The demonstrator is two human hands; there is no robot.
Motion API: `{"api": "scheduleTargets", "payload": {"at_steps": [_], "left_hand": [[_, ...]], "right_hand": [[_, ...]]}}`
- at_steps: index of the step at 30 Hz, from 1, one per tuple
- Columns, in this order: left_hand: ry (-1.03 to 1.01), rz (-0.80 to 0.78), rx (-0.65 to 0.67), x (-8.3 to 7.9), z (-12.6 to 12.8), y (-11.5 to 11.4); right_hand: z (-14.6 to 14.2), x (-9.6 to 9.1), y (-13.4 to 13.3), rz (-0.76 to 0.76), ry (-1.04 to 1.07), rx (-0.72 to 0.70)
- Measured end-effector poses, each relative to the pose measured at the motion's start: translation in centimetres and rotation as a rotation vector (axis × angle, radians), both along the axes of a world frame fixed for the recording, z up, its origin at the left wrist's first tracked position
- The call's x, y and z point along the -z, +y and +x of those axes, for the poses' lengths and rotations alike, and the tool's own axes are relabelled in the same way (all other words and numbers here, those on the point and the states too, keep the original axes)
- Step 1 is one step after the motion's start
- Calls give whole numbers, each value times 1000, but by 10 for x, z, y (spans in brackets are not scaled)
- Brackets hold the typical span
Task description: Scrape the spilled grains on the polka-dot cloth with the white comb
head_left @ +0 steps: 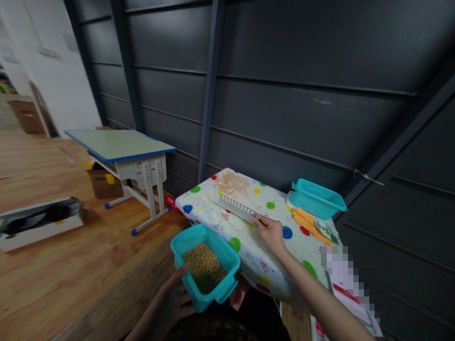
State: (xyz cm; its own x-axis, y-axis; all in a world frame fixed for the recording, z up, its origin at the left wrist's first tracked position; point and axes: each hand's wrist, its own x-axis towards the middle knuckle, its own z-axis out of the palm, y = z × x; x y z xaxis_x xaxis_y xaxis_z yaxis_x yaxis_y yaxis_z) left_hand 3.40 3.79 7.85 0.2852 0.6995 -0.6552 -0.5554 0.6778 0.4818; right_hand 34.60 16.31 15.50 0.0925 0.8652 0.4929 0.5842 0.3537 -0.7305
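My left hand [174, 296] is closed on the near left side of a turquoise plastic container [227, 253], with its thumb over the rim. Inside lie many small round yellowish beans [204, 265]. The container is tilted slightly and held beside the near edge of the table. My right hand [272, 234] grips the handle of a long brush [236, 207] with a pale, evenly notched head. This head rests low over the patterned tablecloth [220, 227]. Just beyond it, pale yellow crumbs or grains [232, 183] are spread on the cloth, with whitish powder nearby.
At the table's right end are a second turquoise container [316, 198], an orange cloth-like item [309, 225] and a small white and green item [327, 230]. A dark panelled wall [284, 113] stands behind. Left are a desk [124, 144] and an open white box [42, 220].
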Motion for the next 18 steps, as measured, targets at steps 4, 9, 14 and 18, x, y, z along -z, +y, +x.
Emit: {"api": "scheduleTargets", "payload": {"at_steps": [4, 9, 14, 18], "left_hand": [[22, -5, -43, -6, 4, -2], [24, 12, -43, -7, 4, -2], [39, -8, -53, -11, 5, -2], [75, -12, -105, -17, 10, -3]], "right_hand": [[4, -2, -10, -31, -16, -20], [6, -6, -15, 0, 20, 17], [5, -5, -20, -3, -62, -11], [9, -3, -29, 53, -144, 31]]}}
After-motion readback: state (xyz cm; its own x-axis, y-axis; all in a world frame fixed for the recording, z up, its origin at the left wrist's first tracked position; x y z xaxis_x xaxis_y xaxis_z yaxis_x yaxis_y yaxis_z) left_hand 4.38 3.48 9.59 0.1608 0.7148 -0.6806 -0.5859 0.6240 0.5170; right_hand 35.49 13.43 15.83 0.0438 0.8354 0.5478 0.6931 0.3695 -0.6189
